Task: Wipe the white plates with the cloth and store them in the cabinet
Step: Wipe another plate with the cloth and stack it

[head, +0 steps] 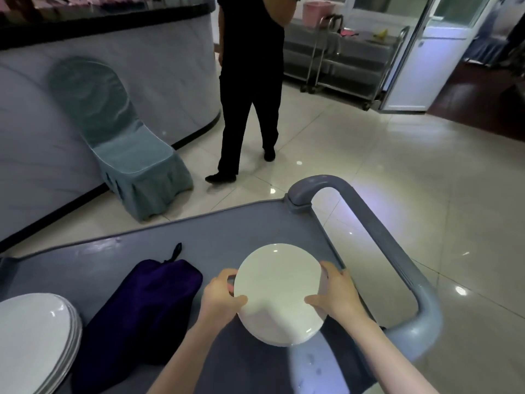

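Note:
I hold a round white plate [279, 292] just above the grey cart top [221, 234]. My left hand [221, 295] grips its left rim with the thumb on top and fingers underneath. My right hand [335, 297] grips the right rim the same way. A dark purple cloth [142, 305] lies bunched on the cart to the left of the plate. A stack of several white plates [34, 339] stands at the cart's near left corner, partly cut off by the frame edge.
The cart's grey loop handle [397, 251] runs along its right side. A person in black [250, 89] stands on the tiled floor beyond the cart. A covered chair [127, 146] leans at a curved counter [113, 66]. Steel trolleys [349, 58] stand at the back.

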`<state>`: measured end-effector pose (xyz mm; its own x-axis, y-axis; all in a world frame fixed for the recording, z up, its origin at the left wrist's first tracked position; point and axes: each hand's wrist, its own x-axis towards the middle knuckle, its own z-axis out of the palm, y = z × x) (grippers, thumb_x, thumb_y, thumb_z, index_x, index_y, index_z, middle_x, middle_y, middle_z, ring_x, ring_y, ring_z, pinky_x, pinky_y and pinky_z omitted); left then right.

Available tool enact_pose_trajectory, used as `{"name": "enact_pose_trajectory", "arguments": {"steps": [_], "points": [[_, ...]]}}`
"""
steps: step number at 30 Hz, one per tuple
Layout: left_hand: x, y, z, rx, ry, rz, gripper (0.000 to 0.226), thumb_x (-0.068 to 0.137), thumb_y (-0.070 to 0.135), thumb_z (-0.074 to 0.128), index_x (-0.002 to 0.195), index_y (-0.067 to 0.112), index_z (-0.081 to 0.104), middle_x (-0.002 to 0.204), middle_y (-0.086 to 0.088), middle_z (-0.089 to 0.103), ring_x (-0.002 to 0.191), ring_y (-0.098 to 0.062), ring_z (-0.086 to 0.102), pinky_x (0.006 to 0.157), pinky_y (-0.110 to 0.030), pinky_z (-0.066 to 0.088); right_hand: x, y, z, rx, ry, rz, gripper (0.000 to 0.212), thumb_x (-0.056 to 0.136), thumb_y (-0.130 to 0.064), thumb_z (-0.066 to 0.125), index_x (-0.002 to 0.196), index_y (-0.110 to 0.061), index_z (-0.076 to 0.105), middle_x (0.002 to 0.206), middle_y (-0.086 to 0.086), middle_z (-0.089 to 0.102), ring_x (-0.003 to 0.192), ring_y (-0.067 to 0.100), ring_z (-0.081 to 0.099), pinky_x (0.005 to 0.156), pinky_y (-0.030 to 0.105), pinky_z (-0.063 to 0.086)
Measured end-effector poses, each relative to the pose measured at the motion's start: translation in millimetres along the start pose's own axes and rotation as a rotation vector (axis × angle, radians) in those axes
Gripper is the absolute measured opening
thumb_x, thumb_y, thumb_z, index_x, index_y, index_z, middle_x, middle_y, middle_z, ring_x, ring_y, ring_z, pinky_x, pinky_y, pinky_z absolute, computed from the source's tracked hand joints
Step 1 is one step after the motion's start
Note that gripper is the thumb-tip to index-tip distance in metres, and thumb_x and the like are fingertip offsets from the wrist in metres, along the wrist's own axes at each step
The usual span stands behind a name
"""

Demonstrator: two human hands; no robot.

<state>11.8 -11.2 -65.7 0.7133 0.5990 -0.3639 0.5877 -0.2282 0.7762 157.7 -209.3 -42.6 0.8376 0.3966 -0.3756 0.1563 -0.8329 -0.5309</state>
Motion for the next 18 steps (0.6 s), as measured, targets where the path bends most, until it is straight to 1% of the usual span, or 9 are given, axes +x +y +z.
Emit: {"name": "enact_pose_trajectory", "arguments": {"steps": [3, 5, 7, 9, 10, 11, 13, 15, 18], "points": [[-6, -1, -5, -0.080, 0.018, -0.021, 0.047, 0.071, 0.002, 0.069, 0.105, 0.030, 0.055, 0.070, 0.003, 0.061, 0.068, -0.010, 0.058, 0.060, -0.021, 0.047, 1, -4, 0, 0.031, -0.021, 0.005, 0.083, 0.066, -0.019, 0.085, 0.138, -0.021, 0.045, 0.124, 0.011, 0.050, 0.107, 0.023, 0.046, 0.076, 0.029, 0.037], [-9, -3, -11, -0.116, 0.035, -0.034, 0.047, 0.070, 0.002, 0.070, 0.104, 0.031, 0.058, 0.064, 0.006, 0.058, 0.066, -0.009, 0.056, 0.063, -0.023, 0.048, 1, -6, 1, 0.085, -0.015, -0.003, 0.073, 0.063, -0.024, 0.085, 0.129, -0.022, 0.054, 0.119, 0.010, 0.057, 0.099, 0.019, 0.048, 0.077, 0.029, 0.040], [-14, -5, -22, -0.163, 0.040, -0.052, 0.047, 0.069, 0.003, 0.071, 0.105, 0.031, 0.060, 0.054, 0.013, 0.055, 0.066, -0.008, 0.054, 0.063, -0.021, 0.046, 1, -9, 4, 0.197, 0.021, -0.017, 0.052, 0.058, -0.031, 0.085, 0.107, -0.026, 0.066, 0.106, 0.008, 0.066, 0.096, 0.021, 0.061, 0.078, 0.032, 0.050], [-21, -7, -37, -0.209, 0.042, -0.057, 0.047, 0.067, 0.005, 0.072, 0.105, 0.030, 0.062, 0.051, 0.017, 0.055, 0.067, -0.007, 0.054, 0.065, -0.023, 0.047, -1, -17, 9, 0.348, 0.052, -0.047, 0.027, 0.069, -0.025, 0.082, 0.093, -0.028, 0.070, 0.092, 0.001, 0.072, 0.088, 0.024, 0.067, 0.076, 0.034, 0.053], [-24, -11, -45, -0.238, 0.046, -0.057, 0.047, 0.064, 0.007, 0.074, 0.105, 0.029, 0.064, 0.052, 0.016, 0.056, 0.065, -0.007, 0.055, 0.066, -0.026, 0.050, -4, -24, 12, 0.419, 0.044, -0.060, 0.019, 0.077, -0.020, 0.078, 0.093, -0.027, 0.071, 0.089, -0.002, 0.073, 0.086, 0.023, 0.068, 0.075, 0.033, 0.052], [-28, -14, -54, -0.270, 0.051, -0.060, 0.049, 0.061, 0.011, 0.075, 0.106, 0.029, 0.066, 0.054, 0.014, 0.056, 0.064, -0.008, 0.056, 0.070, -0.030, 0.053, -7, -32, 16, 0.482, 0.026, -0.067, 0.017, 0.084, -0.017, 0.072, 0.098, -0.027, 0.070, 0.092, -0.005, 0.074, 0.086, 0.021, 0.069, 0.074, 0.032, 0.052], [-33, -21, -70, -0.326, 0.063, -0.068, 0.051, 0.057, 0.016, 0.075, 0.106, 0.030, 0.068, 0.058, 0.009, 0.057, 0.064, -0.010, 0.058, 0.078, -0.037, 0.057, -11, -48, 28, 0.588, -0.012, -0.068, 0.020, 0.092, -0.019, 0.062, 0.109, -0.030, 0.064, 0.104, -0.011, 0.070, 0.093, 0.010, 0.066, 0.073, 0.026, 0.049], [-39, -28, -84, -0.387, 0.071, -0.074, 0.047, 0.063, 0.014, 0.076, 0.106, 0.031, 0.070, 0.062, 0.004, 0.058, 0.068, -0.014, 0.061, 0.081, -0.041, 0.060, -15, -65, 43, 0.683, -0.005, -0.058, 0.017, 0.097, -0.022, 0.054, 0.109, -0.033, 0.060, 0.104, -0.011, 0.069, 0.094, 0.010, 0.065, 0.074, 0.026, 0.049], [-46, -41, -107, -0.485, 0.053, -0.069, 0.034, 0.080, 0.007, 0.070, 0.109, 0.024, 0.072, 0.066, -0.001, 0.062, 0.072, -0.018, 0.067, 0.078, -0.039, 0.061, -20, -87, 63, 0.731, 0.054, -0.052, 0.020, 0.102, -0.021, 0.045, 0.101, -0.028, 0.064, 0.100, -0.008, 0.070, 0.093, 0.014, 0.066, 0.076, 0.028, 0.050]]}}
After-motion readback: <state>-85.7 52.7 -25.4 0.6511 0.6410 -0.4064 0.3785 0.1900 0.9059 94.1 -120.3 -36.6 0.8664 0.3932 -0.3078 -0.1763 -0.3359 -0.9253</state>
